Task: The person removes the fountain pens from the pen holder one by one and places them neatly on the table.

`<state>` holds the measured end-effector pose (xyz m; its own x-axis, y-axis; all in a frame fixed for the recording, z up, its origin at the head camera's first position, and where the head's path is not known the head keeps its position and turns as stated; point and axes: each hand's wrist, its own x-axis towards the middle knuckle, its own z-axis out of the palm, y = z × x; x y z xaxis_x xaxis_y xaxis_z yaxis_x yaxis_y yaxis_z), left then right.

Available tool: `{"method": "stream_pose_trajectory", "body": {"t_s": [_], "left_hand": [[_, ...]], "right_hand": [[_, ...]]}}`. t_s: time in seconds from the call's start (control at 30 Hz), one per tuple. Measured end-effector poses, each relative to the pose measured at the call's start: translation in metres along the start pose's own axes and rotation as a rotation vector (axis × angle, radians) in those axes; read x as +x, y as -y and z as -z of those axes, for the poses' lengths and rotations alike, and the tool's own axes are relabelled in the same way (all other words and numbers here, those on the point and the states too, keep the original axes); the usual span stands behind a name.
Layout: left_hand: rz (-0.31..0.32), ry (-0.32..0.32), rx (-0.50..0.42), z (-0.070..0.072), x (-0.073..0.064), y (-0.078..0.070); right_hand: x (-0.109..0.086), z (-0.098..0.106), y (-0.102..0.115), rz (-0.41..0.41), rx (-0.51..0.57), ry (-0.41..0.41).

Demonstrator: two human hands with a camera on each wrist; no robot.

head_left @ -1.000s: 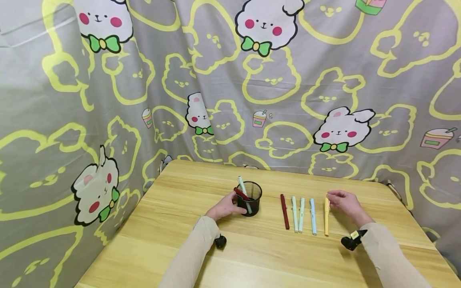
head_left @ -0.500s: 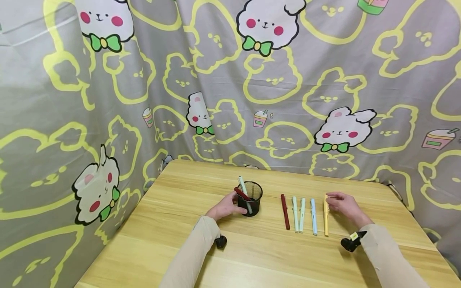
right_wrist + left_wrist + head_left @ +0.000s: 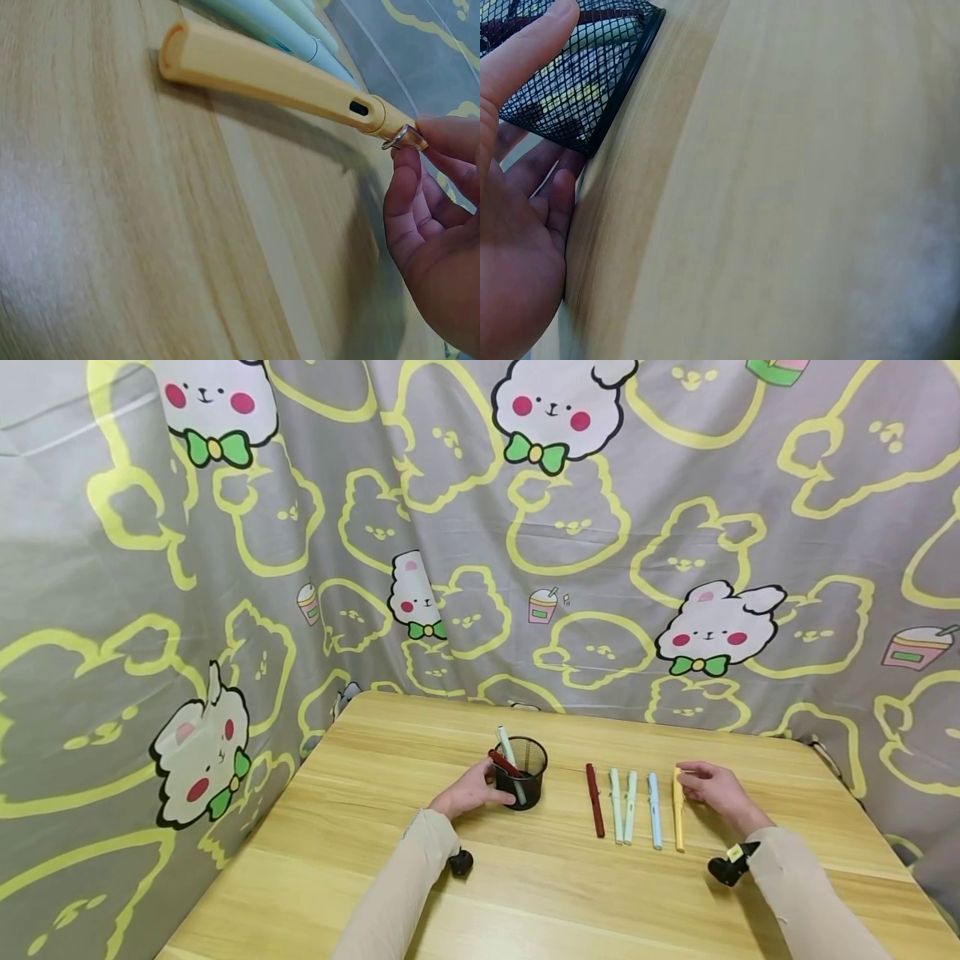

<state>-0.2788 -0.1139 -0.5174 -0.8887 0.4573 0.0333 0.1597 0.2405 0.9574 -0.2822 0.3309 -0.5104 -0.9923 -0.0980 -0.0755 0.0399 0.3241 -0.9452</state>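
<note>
My left hand (image 3: 468, 789) holds the side of a black mesh pen holder (image 3: 534, 792), thumb (image 3: 525, 52) along the mesh and the other fingers partly hidden behind it. A pale green pen (image 3: 503, 739) and a dark red pen (image 3: 505, 764) lean inside the holder. On the right, my right hand (image 3: 716, 789) pinches a yellow pen (image 3: 262, 79) by its far, capped end, near the metal clip (image 3: 403, 137). The pen's near end throws a shadow on the wood in the right wrist view.
Left of the yellow pen lie a light blue pen (image 3: 655, 814), two pale green pens (image 3: 617, 810) and a dark red pen (image 3: 595, 802), roughly in a row. A patterned curtain (image 3: 465, 527) hangs behind and left of the wooden table (image 3: 555, 902).
The yellow pen's far end has shifted slightly left together with the right hand. The left hand and the pen holder stay put.
</note>
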Motion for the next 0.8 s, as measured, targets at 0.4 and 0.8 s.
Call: {"method": "stream_pose_trajectory", "body": {"t_s": [0.4, 0.8], "left_hand": [[0.018, -0.016, -0.005, -0.0008, 0.0039, 0.0089], [0.016, -0.014, -0.001, -0.0003, 0.0037, 0.008]], "right_hand": [[-0.0015, -0.0011, -0.0032, 0.005, -0.036, -0.017], [-0.0002, -0.0022, -0.0061, 0.001, -0.072, -0.023]]}}
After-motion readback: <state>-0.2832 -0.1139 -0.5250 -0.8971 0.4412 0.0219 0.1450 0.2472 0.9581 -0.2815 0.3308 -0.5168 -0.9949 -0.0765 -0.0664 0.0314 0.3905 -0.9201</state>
